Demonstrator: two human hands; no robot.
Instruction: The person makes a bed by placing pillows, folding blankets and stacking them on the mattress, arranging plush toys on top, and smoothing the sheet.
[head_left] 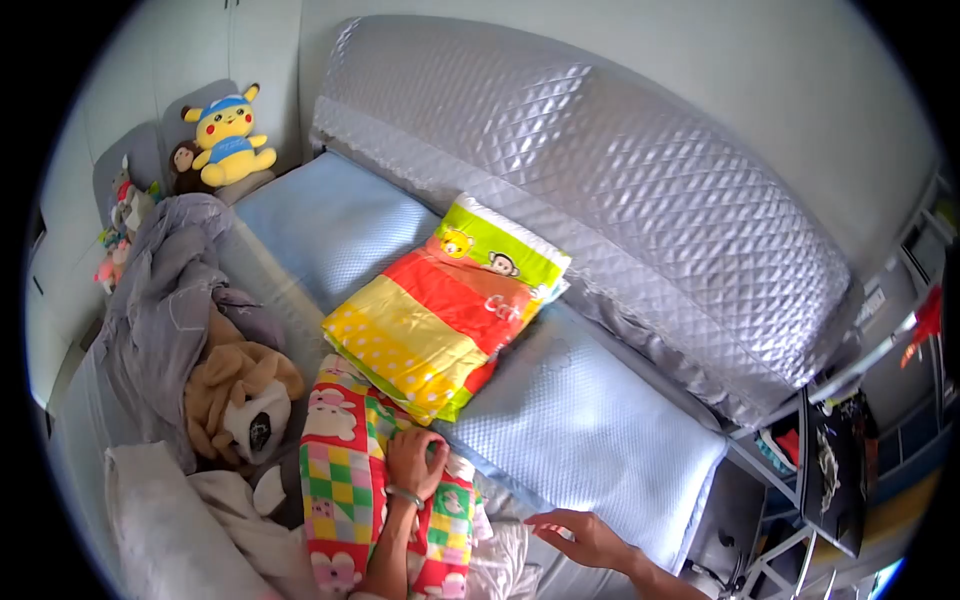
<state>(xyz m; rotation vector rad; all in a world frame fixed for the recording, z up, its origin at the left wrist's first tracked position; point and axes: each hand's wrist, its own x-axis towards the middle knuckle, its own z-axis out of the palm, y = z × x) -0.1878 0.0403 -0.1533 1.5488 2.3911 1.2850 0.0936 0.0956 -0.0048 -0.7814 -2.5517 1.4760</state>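
Observation:
My left hand [415, 465], with a band round its wrist, lies at the upper part of a checked, animal-patterned quilt [335, 465], its fingers curled into the fabric. My right hand [585, 540] hovers to the right, near the lower edge of a blue pillow [600, 420], thumb and fingers apart and nothing in them. Just beyond my left hand is a folded red, yellow and green cushion-like bundle [430, 310], which rests across both blue pillows and touches the quilt. Another blue pillow [330, 225] lies behind it to the left.
A quilted silver headboard [580, 170] runs behind the pillows. Gray bedding [165, 300], a tan plush [245, 385] and white bedding [170, 520] lie at the left. A yellow plush toy [230, 140] sits in the far corner. A metal-framed shelf [805, 460] stands at the right.

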